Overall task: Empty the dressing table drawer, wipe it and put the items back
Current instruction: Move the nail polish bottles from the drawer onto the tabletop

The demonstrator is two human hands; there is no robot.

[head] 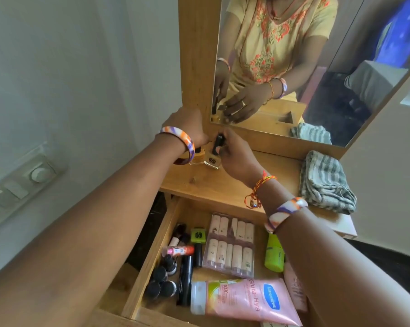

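Both hands up at the back left corner of the wooden desk (222, 185), against the mirror (317, 67). Right hand (237, 156) pinches the black cylindrical cap of a square glass nail polish bottle (212, 160) with yellowish fill, standing upright on the desk. Left hand (187, 126) is just beside it at a second small bottle, mostly hidden; its grip cannot be told. Folded grey striped cloth (324, 185), soft woven, lies at the desk's right. Drawer (152, 256) below is pulled open and still full: pink Vaseline tube (244, 300) with white cap, clear plastic pack of beige tubes (232, 244), lime green bottle (273, 256), small round black-capped pots (161, 279), black slim stick (185, 279).
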